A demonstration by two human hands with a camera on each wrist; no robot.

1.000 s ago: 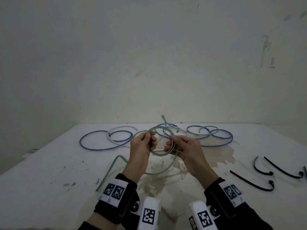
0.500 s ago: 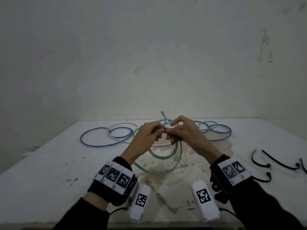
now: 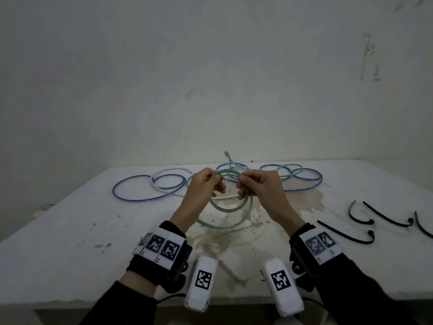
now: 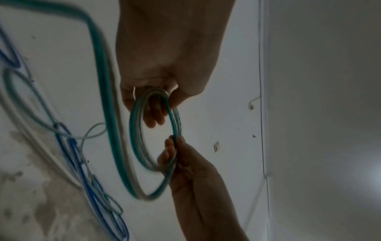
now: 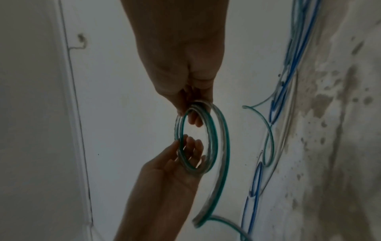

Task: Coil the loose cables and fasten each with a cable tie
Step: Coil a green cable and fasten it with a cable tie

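A green-striped clear cable [image 3: 221, 208] is wound into a small coil of several turns, held upright above the table between both hands. My left hand [image 3: 216, 178] pinches the coil's top left; in the left wrist view my left hand [image 4: 153, 104] has thumb and fingers curled over the coil [image 4: 134, 138]. My right hand [image 3: 242, 184] grips the coil's right side; in the right wrist view my right hand [image 5: 192, 107] curls round the turns [image 5: 212, 138]. A wider loose loop [image 3: 234, 225] of the same cable hangs below the coil.
Loose blue cable [image 3: 140, 199] and white cable [image 3: 169, 171] lie at the back left, with more blue and green loops [image 3: 302, 181] at the back right. Several black cable ties [image 3: 351, 239] lie at the right. The white table [image 3: 70, 254] is stained in the middle.
The green cable's loose tail has been drawn off the left of the table into a loop under the coil. Both hands have shifted their hold round the coil.
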